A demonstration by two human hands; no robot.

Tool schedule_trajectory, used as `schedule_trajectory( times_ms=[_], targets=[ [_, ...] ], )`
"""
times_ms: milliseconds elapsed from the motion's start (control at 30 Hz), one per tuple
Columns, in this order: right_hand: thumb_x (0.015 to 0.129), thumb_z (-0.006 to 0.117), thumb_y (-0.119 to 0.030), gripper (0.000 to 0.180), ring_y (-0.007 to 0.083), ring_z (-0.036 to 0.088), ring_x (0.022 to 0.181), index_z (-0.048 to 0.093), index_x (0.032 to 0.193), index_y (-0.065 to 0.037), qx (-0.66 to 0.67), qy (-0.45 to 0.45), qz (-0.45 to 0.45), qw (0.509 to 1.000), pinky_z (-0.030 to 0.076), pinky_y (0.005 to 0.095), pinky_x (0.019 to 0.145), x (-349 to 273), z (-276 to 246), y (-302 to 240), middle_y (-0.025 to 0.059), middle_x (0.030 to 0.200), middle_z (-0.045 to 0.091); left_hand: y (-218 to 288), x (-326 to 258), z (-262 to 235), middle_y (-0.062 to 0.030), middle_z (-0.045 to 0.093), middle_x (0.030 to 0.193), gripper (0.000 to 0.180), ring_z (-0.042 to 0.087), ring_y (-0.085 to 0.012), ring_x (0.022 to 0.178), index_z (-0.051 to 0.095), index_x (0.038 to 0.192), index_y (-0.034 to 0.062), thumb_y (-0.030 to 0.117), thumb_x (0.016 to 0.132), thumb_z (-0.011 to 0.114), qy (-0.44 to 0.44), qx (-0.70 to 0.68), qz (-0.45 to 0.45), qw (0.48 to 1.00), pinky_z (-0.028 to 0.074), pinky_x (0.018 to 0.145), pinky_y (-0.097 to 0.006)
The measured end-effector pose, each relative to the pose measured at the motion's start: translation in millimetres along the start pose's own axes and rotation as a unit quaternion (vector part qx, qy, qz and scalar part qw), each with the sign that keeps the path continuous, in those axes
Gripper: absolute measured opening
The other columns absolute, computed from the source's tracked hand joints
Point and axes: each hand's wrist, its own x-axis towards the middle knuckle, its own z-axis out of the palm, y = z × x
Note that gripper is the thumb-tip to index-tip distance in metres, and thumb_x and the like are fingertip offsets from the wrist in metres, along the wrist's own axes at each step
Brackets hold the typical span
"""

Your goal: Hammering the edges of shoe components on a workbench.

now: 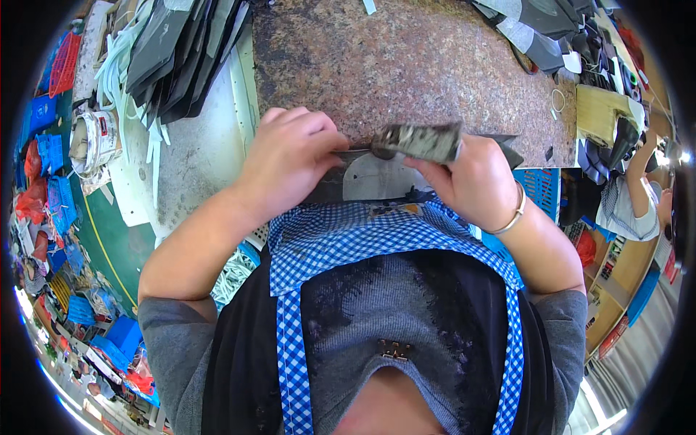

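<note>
At the near edge of the stone slab, a dark flat sheet piece with a pale grey patch lies in front of my apron. My left hand is closed, its fingertips pinching the far edge of this piece. My right hand, wearing a bracelet, grips what looks like a hammer with a worn, mottled body. Its dark rounded end sits just above the piece's far edge, right of my left fingertips; whether they touch cannot be told. My right palm and fingers hide part of the tool.
A stack of dark sheet pieces and pale strips lie at the far left. More dark and grey pieces are at the far right, beside a yellowish block. A blue crate stands below the slab's right edge. Another person's arm shows far right.
</note>
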Motion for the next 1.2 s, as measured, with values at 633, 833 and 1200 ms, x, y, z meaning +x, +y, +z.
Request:
schedule_trajectory(
  times_ms=[633, 833, 1200],
  targets=[
    [0.077, 0.072, -0.014, 0.026, 0.04, 0.061, 0.061, 0.052, 0.089, -0.002, 0.077, 0.012, 0.04, 0.996, 0.05, 0.0475, 0.056, 18, 14, -8, 0.017, 0.069, 0.061, 13, -23, 2, -0.0023, 0.063, 0.097, 0.019, 0.06, -0.0221, 0.094, 0.068, 0.094, 0.0066, 0.012, 0.077, 0.063, 0.031, 0.118, 0.066, 0.99, 0.045, 0.079, -0.037],
    [0.078, 0.072, -0.015, 0.025, 0.0402, 0.061, 0.061, 0.052, 0.087, -0.002, 0.063, -0.019, 0.033, 0.997, 0.049, 0.0484, 0.055, 24, 14, -13, 0.0179, 0.066, 0.06, -12, -28, -7, -0.0019, 0.064, 0.095, 0.027, 0.06, -0.0249, 0.09, 0.069, 0.096, 0.0115, 0.01, 0.07, 0.076, 0.044, -0.002, -0.035, 0.998, 0.046, 0.075, -0.039],
    [0.085, 0.07, -0.022, 0.025, 0.0382, 0.063, 0.06, 0.052, 0.089, -0.004, 0.098, 0.003, -0.04, 0.994, 0.05, 0.0468, 0.054, 38, 28, -20, 0.0168, 0.068, 0.062, 4, -39, -4, -0.0024, 0.063, 0.101, 0.025, 0.06, -0.0247, 0.1, 0.068, 0.095, 0.0098, 0.016, 0.071, 0.074, 0.112, 0.083, -0.033, 0.99, 0.041, 0.087, -0.039]
  ],
)
